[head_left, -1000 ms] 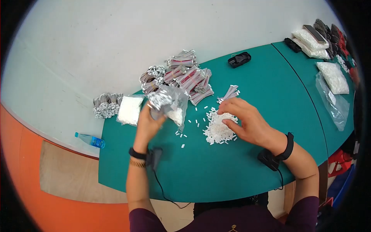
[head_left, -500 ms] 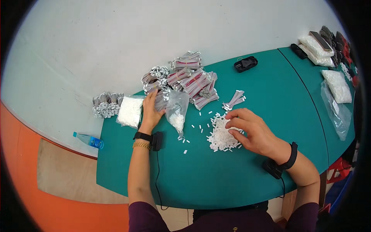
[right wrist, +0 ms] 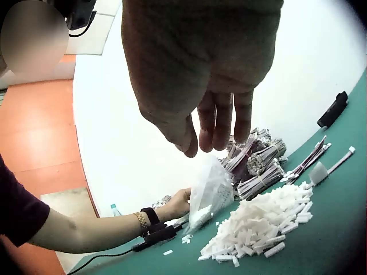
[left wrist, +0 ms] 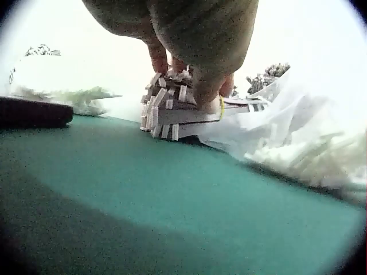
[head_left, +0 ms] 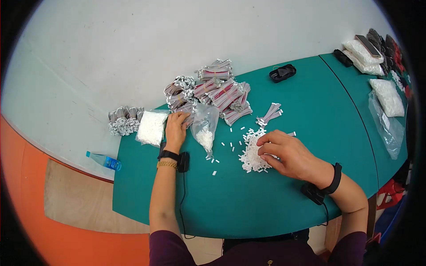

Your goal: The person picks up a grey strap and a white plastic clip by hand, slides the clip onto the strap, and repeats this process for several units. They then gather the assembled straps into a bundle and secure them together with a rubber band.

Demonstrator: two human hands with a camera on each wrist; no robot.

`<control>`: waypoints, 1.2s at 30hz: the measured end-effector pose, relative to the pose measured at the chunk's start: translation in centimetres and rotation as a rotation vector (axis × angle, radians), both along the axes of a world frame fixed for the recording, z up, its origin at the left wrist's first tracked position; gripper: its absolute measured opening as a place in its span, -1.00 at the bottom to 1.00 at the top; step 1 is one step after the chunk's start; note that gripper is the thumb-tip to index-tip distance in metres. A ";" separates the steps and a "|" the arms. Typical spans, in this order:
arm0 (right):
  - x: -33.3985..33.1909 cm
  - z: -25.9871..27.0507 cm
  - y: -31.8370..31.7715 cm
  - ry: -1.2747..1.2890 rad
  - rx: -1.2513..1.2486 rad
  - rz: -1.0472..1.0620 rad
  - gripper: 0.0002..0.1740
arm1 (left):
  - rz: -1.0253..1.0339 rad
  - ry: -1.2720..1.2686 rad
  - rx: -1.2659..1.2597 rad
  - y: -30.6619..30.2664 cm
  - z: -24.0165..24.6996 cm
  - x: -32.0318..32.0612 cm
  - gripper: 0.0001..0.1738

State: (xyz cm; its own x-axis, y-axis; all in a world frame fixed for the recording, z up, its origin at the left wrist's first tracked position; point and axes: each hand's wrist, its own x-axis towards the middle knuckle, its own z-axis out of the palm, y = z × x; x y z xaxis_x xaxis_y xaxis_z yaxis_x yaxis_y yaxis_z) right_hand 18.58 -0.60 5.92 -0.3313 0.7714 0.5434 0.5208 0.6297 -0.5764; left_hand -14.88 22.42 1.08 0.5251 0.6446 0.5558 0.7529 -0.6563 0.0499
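Note:
On the left, my left hand (head_left: 176,134) grips a bundle of short wire leads (left wrist: 169,117) with white connector ends, low at the tabletop. Its thumb and fingers straddle the bundle near a yellow band, and the palm partly hides it in the left wrist view. Beside that hand stands a clear plastic bag (head_left: 205,124) with small white pieces in its lower part. My right hand (head_left: 293,156) hovers over a heap of small white plastic pieces (right wrist: 258,223), fingers loosely bent. Nothing shows between its thumb and fingers in the right wrist view.
More banded wire bundles (head_left: 226,93) are piled against the wall. A full bag of white pieces (head_left: 151,127) lies left of my left hand. A few loose leads (head_left: 269,114) lie behind the heap. A black case (head_left: 282,73) sits farther back, and a bottle (head_left: 104,161) lies at far left.
My left hand has carried the wire bundle down to the table between the two bags. My right hand stays over the heap, and a loose lead now shows just behind it.

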 end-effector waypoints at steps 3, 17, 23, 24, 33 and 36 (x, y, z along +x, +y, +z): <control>0.3 0.5 -0.2 0.033 0.018 0.021 -0.90 | 0.076 -0.003 0.040 -2.2 0.8 0.6 -0.35; -5.3 4.9 -8.6 0.510 0.566 0.351 -0.73 | 0.245 0.111 0.124 1.4 -0.5 -1.4 -0.55; -6.3 5.4 -9.7 0.623 0.687 0.198 -0.82 | 0.155 0.065 0.072 0.3 2.2 0.0 -0.60; -6.4 5.5 -9.6 0.652 0.686 0.189 -0.82 | 0.111 0.002 0.090 0.0 3.3 0.7 -0.62; -1.1 7.7 -8.2 0.145 0.522 0.387 -0.80 | -0.158 0.003 0.050 -3.0 4.4 15.3 -0.50; -0.4 6.2 -6.1 0.043 0.446 0.196 -0.82 | 0.038 0.149 0.049 -2.7 3.9 16.7 -0.49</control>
